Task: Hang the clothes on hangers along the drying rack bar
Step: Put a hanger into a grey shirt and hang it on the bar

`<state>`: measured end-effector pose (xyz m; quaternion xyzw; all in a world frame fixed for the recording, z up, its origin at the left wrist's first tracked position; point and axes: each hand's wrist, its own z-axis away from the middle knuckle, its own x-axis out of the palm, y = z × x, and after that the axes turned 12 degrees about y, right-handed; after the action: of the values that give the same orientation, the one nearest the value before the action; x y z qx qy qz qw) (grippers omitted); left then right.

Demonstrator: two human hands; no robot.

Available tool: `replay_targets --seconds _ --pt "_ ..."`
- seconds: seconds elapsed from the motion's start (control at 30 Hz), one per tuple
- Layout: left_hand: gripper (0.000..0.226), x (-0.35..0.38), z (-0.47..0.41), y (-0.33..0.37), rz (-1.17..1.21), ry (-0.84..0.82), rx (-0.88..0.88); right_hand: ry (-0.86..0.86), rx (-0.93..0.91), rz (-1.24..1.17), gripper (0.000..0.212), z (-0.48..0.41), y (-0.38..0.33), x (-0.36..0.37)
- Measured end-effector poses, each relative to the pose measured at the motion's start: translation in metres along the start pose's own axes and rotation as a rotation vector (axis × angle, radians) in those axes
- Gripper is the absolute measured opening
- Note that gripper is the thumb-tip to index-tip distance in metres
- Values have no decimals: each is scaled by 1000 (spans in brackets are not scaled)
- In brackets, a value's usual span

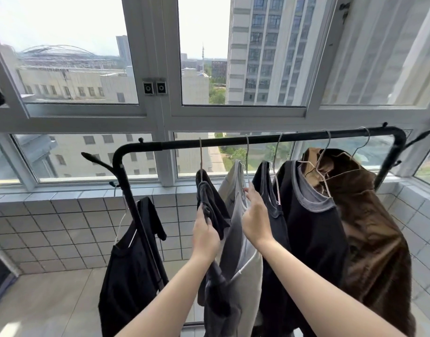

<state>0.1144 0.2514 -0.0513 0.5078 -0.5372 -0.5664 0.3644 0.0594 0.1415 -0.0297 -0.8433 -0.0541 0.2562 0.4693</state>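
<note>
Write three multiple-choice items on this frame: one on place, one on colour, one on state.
1. Where does the black garment at far left hang?
A) from the rack's left upright
B) from the window latch
C) on the floor

2. What colour is the garment at the right end of the bar?
A) red
B) white
C) brown

3. What is the left hand doing?
A) hanging idle
B) gripping a dark grey garment
C) holding an empty hanger

Answers:
1 A: its hanger hooks onto the left upright, not the bar.
2 C: the brown jacket hangs last on the right.
3 B: the fingers curl round the dark grey garment.
</note>
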Motion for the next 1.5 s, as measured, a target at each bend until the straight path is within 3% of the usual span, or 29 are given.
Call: replay_targets --seconds 0.3,0.43,0.57,0.73,0.83,1.0,1.23,1.37,1.5 --pt "51 -1 -3 1 10 -29 -61 -115 -8 14 74 0 -5 -3" --pt "62 -3 0 7 -53 56 -21 -128 -11 15 64 0 -9 -8" --pt "67 -2 8 16 -160 150 177 -57 -30 -37 55 -2 -9 -22" --pt "64 15 30 28 -125 106 372 179 -312 73 58 -10 7 -60" --pt "67 28 45 32 -83 -30 306 184 -249 138 64 -15 24 -69" --pt "81 51 60 35 -43 -217 37 -17 -156 100 75 -10 34 -80" --pt "87 65 70 50 -62 -231 -45 -46 -54 74 78 -23 52 -89" --pt "90 73 69 46 -97 -195 -15 -66 50 -23 69 -28 55 -95" --pt "90 82 73 46 -111 -175 -29 -40 -19 59 79 -27 60 -100"
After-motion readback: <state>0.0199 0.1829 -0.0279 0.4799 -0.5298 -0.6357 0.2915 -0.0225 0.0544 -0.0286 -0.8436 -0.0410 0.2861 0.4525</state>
